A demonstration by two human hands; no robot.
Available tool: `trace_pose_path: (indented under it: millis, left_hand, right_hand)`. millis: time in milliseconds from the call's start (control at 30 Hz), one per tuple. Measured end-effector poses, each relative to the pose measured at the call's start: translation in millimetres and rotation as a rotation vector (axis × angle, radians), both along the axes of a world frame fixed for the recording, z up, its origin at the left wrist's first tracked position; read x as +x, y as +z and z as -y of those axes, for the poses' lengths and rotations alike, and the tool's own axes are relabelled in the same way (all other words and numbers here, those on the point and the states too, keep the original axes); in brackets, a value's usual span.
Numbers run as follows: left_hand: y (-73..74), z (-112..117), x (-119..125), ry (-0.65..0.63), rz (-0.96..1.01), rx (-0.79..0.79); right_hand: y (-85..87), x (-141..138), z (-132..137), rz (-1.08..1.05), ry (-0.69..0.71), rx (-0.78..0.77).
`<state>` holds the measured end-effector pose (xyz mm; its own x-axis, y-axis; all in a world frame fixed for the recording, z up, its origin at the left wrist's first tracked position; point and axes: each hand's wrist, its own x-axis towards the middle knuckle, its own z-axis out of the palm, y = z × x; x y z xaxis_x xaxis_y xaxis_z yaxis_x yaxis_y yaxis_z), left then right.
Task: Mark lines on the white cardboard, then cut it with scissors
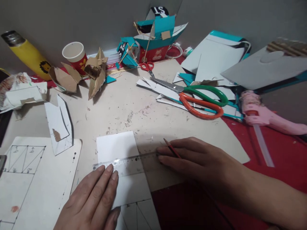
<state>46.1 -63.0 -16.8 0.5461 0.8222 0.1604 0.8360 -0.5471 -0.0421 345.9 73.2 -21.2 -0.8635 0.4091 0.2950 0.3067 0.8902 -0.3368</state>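
Outstretched left fingers (102, 183) rest on a clear ruler (127, 162) across line-marked white card (133, 188); right fingers (178, 164) loosely hold a red pencil (173, 149)

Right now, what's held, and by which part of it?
Right hand: pencil, between the fingers, near its sharpened end. Left hand: no grip visible; fingers rest on the ruler near its left end.
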Motion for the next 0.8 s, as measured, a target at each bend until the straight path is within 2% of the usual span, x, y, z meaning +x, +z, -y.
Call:
trace_pose_path:
  millis: [133, 333, 600, 800]
  left_hand:
    - [-1.2, 1, -4, -0.045, -0.034, -0.002]
    - [-2.4, 0, -5, -0.05, -0.038, -0.013]
    - [-5.0, 4, 2, 0.018, 0.053, -0.059]
    - [-5.0, 5, 3, 0.017, 0.014, -0.058]
  right_hand:
    - [2.2, -2, 0, -0.016, 0.035, -0.006]
    - [7.5, -3, 0, -0.013, 0.003, 0.024]
    - [1.0, -3, 2, -0.051, -0.03, 0.068]
    - [-2.7, -2, 4, -0.057, -0.032, 0.025]
